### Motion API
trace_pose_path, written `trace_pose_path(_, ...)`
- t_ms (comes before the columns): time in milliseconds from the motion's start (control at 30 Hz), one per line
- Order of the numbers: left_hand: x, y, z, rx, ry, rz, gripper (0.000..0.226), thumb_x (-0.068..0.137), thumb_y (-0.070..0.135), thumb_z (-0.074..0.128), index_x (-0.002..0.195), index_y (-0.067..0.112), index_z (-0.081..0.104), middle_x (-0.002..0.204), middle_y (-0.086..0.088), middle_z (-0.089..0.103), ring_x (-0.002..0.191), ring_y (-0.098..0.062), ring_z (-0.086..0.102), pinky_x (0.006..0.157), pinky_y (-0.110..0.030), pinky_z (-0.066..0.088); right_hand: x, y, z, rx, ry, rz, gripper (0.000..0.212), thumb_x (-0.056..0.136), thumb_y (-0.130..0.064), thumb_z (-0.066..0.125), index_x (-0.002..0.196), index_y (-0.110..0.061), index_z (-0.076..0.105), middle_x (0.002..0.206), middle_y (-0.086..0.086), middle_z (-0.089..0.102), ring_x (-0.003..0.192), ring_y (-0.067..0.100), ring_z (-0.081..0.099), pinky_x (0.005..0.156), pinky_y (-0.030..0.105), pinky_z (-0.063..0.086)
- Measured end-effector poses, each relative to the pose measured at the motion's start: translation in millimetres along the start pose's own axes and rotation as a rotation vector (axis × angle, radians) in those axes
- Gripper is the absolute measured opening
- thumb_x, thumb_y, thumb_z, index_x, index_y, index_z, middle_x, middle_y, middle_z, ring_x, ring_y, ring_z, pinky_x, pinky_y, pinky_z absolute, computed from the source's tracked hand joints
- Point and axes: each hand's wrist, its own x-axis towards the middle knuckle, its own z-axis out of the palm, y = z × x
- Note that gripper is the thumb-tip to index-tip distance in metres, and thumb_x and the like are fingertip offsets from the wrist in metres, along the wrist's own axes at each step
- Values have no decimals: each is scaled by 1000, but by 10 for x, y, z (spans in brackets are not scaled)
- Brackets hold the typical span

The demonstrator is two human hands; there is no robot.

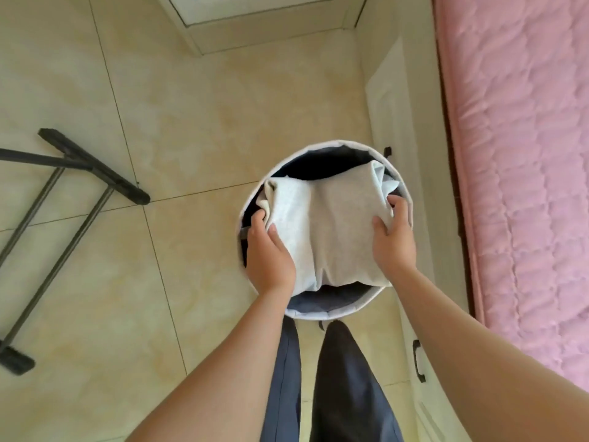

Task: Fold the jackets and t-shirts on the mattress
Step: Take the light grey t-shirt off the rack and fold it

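A folded light grey garment [331, 228] lies across the mouth of a round white laundry basket [334, 312] that stands on the floor. My left hand [267, 253] grips the garment's left edge, thumb on top. My right hand [393, 240] grips its right edge, fingers curled round the fold. Dark cloth shows inside the basket under the garment. The pink quilted mattress [522, 154] runs along the right side.
Beige floor tiles [191, 122] surround the basket. A black metal stand [63, 193] lies on the floor at the left. White drawer fronts with dark handles [419, 365] sit under the mattress. My legs in dark blue trousers [347, 387] stand just behind the basket.
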Motion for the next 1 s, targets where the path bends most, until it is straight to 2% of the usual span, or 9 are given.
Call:
trace_pose_path(167, 219, -215, 477, 5, -5, -48, 31, 104, 30, 28, 132, 25, 41, 122, 2, 61, 105, -22, 61, 72, -31, 42, 347, 108, 398, -18, -20, -23, 31, 101, -24, 39, 131, -33, 37, 100, -18, 47, 78, 7, 48, 62, 26, 36)
trace_pose_path(333, 447, -364, 724, -52, 88, -123, 30, 103, 19, 34, 132, 17, 43, 130, -5, 56, 112, -24, 55, 82, -24, 34, 770, 323, 705, 13, -56, 29, 43, 101, -22, 39, 141, -36, 32, 138, -2, 47, 122, 23, 46, 99, 35, 39)
trace_pose_path(433, 509, -379, 797, -22, 139, -123, 45, 92, -4, 44, 132, 15, 43, 139, -8, 43, 113, -18, 45, 85, -16, 28, 876, 387, 765, -113, -32, -6, 51, 97, -15, 39, 144, -33, 26, 143, 1, 43, 128, 24, 43, 98, 30, 34)
trace_pose_path(500, 436, -361, 810, 142, 192, 95, 64, 74, -18, 50, 126, 18, 50, 129, -12, 45, 106, -22, 42, 82, -28, 40, 766, 355, 761, -205, 28, -210, 60, 90, -6, 42, 143, -28, 25, 147, 1, 36, 132, 23, 37, 107, 35, 35)
trace_pose_path(600, 360, -453, 951, 473, 82, 585, 61, 73, -7, 47, 124, 24, 58, 124, -10, 54, 112, -28, 45, 92, -43, 47, 636, 351, 855, -536, 9, -646, 83, 68, 13, 47, 143, -20, 32, 154, 10, 23, 141, 31, 23, 113, 47, 30)
trace_pose_path(667, 489, -531, 979, 688, -80, 698, 67, 80, 4, 41, 142, 29, 43, 147, -10, 41, 136, -32, 36, 112, -46, 32, 711, 373, 910, -779, -181, -769, 95, 70, 11, 49, 151, -27, 20, 161, 10, 2, 148, 34, 1, 119, 50, 14)
trace_pose_path(733, 741, -657, 1032, 877, -300, 535, 86, 87, 5, 48, 154, 31, 1, 162, -11, -5, 149, -32, 1, 119, -43, 4, 978, 425, 925, -974, -353, -622, 98, 83, 7, 44, 151, -40, -11, 157, 5, -28, 145, 30, -23, 120, 47, -1)
trace_pose_path(800, 967, -794, 1039, 1035, -464, 316, 110, 86, 14, 64, 147, 24, -27, 155, -11, -31, 147, -27, -17, 118, -37, -4, 1246, 469, 915, -1068, -460, -390, 97, 91, 0, 42, 144, -46, -24, 153, 0, -38, 144, 24, -28, 121, 47, 6)
trace_pose_path(1000, 1215, -1118, 1314, 1069, -568, 163, 124, 84, 13, 68, 135, 19, -45, 141, -4, -53, 146, -20, -21, 117, -28, -5, 1655, 867, 1135, -1040, -444, -388, 130, 77, -15, 73, 133, -53, -37, 139, -9, -55, 143, 26, -29, 119, 52, 7)
